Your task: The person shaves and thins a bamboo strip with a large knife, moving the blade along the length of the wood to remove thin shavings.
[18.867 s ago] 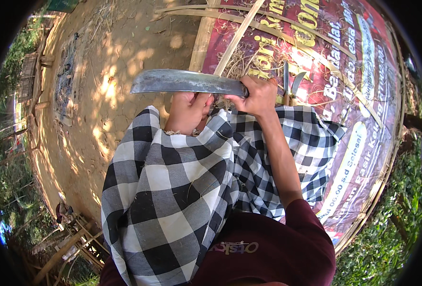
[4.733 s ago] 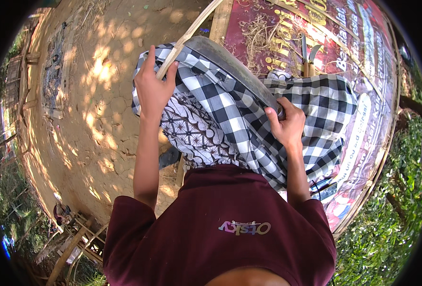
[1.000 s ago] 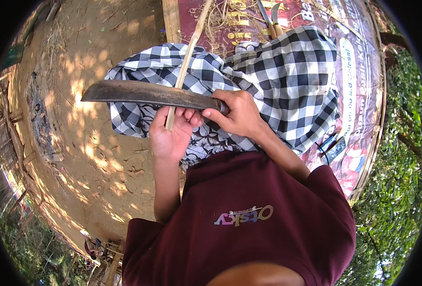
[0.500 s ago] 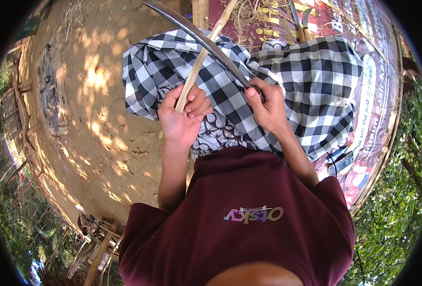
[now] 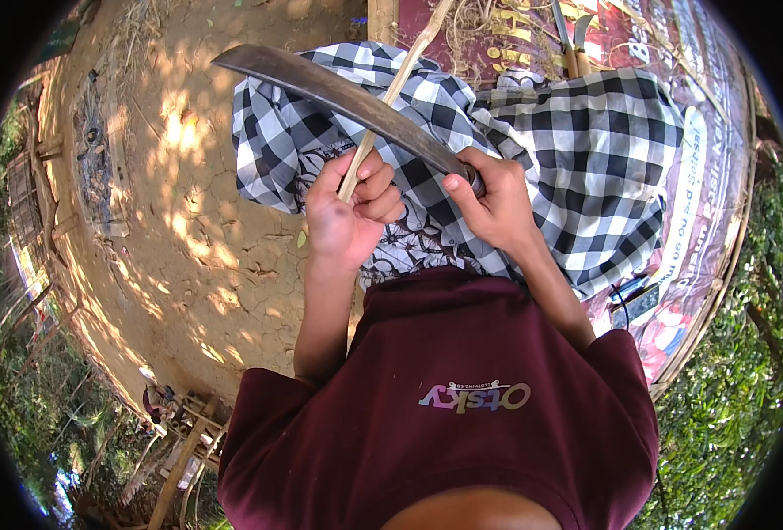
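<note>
My left hand [image 5: 353, 208] is closed round the near end of a pale wooden stick [image 5: 400, 79], which slants away toward the top of the view. In my right hand [image 5: 496, 201] is the handle of a machete [image 5: 321, 87], a long dark curved blade. The blade lies across the stick just beyond my left fingers, its tip out to the far left. Most of the handle is hidden in my right palm. Black-and-white checked cloth [image 5: 586, 132] covers my lap beneath both hands.
Two bladed tools [image 5: 573, 44] lie together at the top right on a dark red printed sheet [image 5: 718, 168], among curled shavings [image 5: 480, 35]. A phone-like dark object [image 5: 636, 305] with a cord rests by my right elbow. Cracked bare earth [image 5: 206, 177] stretches to the left.
The machete's tip has swung down and to the left, and its blade now shows its broad face. The crossing on the stick is nearer my left hand, which has shifted slightly right.
</note>
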Tool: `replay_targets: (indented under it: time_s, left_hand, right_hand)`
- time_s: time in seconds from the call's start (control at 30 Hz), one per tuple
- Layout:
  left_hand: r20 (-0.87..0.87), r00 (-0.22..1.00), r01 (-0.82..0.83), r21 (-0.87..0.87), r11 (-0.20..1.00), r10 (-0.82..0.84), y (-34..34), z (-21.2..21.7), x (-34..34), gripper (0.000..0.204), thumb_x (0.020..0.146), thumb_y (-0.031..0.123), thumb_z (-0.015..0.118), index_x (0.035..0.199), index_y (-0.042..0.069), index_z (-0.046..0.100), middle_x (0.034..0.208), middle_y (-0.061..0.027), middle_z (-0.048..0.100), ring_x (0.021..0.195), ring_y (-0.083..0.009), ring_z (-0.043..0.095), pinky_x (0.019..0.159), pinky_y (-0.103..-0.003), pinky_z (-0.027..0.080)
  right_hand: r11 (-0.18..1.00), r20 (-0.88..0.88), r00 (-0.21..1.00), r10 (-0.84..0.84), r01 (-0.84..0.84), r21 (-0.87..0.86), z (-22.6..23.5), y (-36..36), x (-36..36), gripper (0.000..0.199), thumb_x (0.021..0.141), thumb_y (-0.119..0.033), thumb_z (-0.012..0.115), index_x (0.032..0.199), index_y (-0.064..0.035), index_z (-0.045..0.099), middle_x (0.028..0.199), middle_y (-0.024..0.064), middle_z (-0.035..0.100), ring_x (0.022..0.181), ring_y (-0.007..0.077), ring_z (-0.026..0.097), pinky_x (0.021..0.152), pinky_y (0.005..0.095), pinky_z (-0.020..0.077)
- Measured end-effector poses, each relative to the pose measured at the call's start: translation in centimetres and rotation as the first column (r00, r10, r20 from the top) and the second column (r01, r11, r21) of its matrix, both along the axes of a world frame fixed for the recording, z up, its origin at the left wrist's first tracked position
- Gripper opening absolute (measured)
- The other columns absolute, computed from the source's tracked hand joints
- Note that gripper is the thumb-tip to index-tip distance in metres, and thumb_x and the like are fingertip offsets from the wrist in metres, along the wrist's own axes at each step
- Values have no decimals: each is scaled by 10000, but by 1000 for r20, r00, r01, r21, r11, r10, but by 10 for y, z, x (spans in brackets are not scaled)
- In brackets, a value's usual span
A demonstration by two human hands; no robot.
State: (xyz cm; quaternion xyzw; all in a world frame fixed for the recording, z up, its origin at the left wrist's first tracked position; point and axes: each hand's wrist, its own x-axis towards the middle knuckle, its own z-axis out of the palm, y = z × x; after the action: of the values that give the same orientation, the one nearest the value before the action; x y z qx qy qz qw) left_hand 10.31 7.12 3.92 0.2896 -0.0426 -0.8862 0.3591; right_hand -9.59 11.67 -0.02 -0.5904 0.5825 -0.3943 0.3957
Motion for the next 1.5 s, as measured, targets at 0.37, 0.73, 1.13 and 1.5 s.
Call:
replay_targets:
  time_s: [0.37, 0.73, 1.13, 1.5]
  left_hand:
    - [268, 963, 72, -249, 966, -3, 11, -7, -5, 313, 950, 300, 394, 687, 132, 399, 530, 47, 252, 441, -80, 192, 465, -263, 194]
    - [313, 949, 84, -169, 982, -28, 12, 7, -18, 395, 999, 336, 330, 644, 162, 332, 511, 48, 208, 450, -91, 150, 477, -281, 179]
    - [314, 947, 121, -162, 979, -65, 18, 3, -24, 403, 1003, 333, 326, 645, 146, 324, 509, 50, 205, 451, -91, 131, 460, -278, 153]
    - [205, 976, 97, -115, 989, -72, 12, 11, -25, 301, 1025, 270, 336, 766, 134, 407, 559, 63, 273, 429, -57, 204, 443, -254, 190]
  right_hand:
    - [962, -325, 946, -1, -88, -258, 1, -13, 9, 531, 767, -592, 678, 768, -62, 642, 572, 63, 601, 494, 249, 625, 427, 355, 466]
    - [958, -416, 909, -12, -109, -266, 6, -14, -5, 583, 772, -636, 648, 729, -56, 619, 543, 71, 591, 448, 249, 604, 403, 367, 446]
    - [981, -431, 900, -55, -31, -189, 0, -20, -17, 607, 765, -668, 627, 701, -66, 606, 559, 82, 591, 456, 260, 601, 422, 364, 452]
    - [973, -326, 945, 10, -85, -216, 14, -14, -12, 586, 788, -632, 632, 734, -50, 617, 578, 92, 610, 455, 282, 604, 416, 382, 456]
